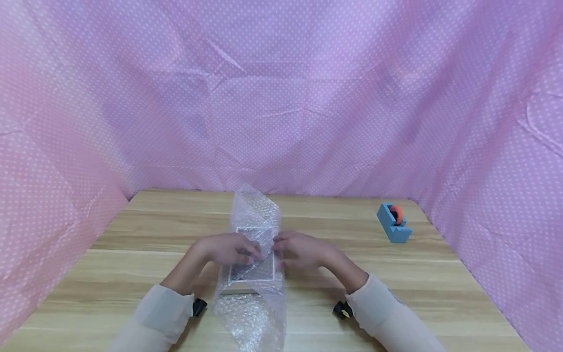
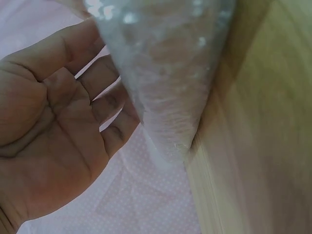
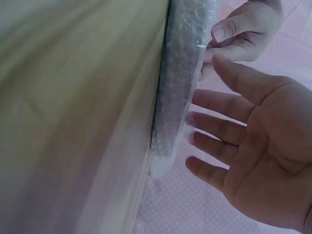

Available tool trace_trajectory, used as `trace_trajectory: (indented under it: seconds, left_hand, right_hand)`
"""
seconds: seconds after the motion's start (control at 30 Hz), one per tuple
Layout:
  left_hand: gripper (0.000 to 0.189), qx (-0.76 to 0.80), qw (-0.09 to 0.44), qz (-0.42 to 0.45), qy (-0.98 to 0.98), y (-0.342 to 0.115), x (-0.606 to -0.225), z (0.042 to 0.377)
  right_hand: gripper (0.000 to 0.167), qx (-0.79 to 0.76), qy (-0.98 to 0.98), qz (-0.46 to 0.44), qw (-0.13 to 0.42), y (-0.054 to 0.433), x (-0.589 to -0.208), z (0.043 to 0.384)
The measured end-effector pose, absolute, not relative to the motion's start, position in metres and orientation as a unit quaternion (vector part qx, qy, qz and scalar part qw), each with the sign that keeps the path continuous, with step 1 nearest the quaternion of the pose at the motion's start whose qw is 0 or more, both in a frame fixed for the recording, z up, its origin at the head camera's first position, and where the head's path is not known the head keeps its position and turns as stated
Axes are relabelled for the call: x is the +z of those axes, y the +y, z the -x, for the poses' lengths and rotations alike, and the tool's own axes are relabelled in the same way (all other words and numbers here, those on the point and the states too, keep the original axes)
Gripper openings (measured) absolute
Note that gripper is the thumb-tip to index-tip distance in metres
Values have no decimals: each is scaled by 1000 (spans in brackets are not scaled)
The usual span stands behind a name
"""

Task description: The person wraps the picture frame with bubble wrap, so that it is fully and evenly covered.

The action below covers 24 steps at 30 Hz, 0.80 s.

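Note:
A flat rectangular item with a white-bordered dark face [image 1: 255, 274] lies under clear bubble wrap [image 1: 250, 318] on the table. The wrap is folded across its face, with loose ends beyond its far and near sides. My left hand [image 1: 230, 248] rests over the item from the left, its fingers loosely bent and fingertips at the wrap's diagonal edge. On the other side my right hand [image 1: 303, 250] has its fingertips along the item's right edge. Its palm and fairly straight fingers [image 3: 219, 126] show beside the wrap in the right wrist view.
A blue tape dispenser [image 1: 393, 230] with an orange-red roll [image 1: 397, 214] stands at the back right of the wooden table [image 1: 154, 234]. Pink dotted cloth [image 1: 281, 98] hangs behind and at both sides. Dark wrist devices [image 1: 199, 307] sit by the sleeves.

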<state>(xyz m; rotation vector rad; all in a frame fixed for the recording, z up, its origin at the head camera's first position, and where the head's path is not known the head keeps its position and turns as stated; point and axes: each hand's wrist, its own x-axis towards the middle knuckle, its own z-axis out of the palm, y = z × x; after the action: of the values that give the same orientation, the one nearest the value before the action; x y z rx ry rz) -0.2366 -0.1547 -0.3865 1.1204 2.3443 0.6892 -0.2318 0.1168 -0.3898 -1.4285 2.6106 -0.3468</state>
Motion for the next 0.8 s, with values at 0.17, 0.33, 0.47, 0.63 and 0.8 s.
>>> trace_trajectory:
  seconds: [0.17, 0.33, 0.47, 0.63, 0.8]
  left_hand:
    - [36, 212, 211, -427, 854, -147, -390, 237]
    - [50, 166, 168, -477, 846, -137, -391, 237]
    - [53, 135, 151, -481, 853, -124, -393, 237]
    - [54, 117, 147, -469, 863, -108, -399, 237]
    - [55, 106, 119, -487, 859, -93, -404, 236]
  right_hand:
    - [46, -105, 871, 476, 69, 121, -389, 231]
    - [40, -87, 866, 491, 31, 129, -393, 233]
    - [41, -69, 868, 492, 5, 140, -396, 232]
    - [43, -38, 871, 489, -13, 159, -397, 228]
    - [43, -39, 871, 490, -21, 182, -396, 228]
